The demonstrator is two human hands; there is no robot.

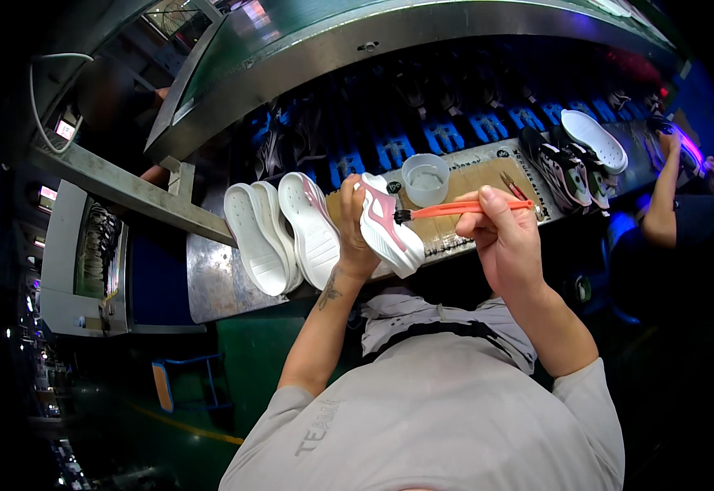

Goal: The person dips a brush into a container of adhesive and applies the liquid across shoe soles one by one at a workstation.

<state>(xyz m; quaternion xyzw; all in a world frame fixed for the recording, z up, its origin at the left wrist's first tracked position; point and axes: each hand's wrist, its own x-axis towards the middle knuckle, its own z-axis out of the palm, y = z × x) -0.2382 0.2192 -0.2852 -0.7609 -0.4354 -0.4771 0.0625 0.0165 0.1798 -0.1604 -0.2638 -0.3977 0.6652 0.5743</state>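
My left hand (354,233) is closed around a white shoe sole (389,225) with pink side panels, tilted up above the bench. Pinched in my right hand (504,241) is an orange-handled brush (463,208). Its dark bristles meet the pink side of the sole. Just beyond the sole, a translucent plastic cup (426,179) with some clear liquid stands on a piece of cardboard (476,181). Left of my left hand, several white soles lie on the metal bench: one sole with a pink edge (309,229) and a plain white sole (257,239).
Dark shoes (555,170) and another white sole (594,141) lie on the right. A thin pointed tool (512,185) rests on the cardboard. Behind, blue-lit holders (440,135) run under a metal hood (357,51). A co-worker's arm (662,200) is at the far right.
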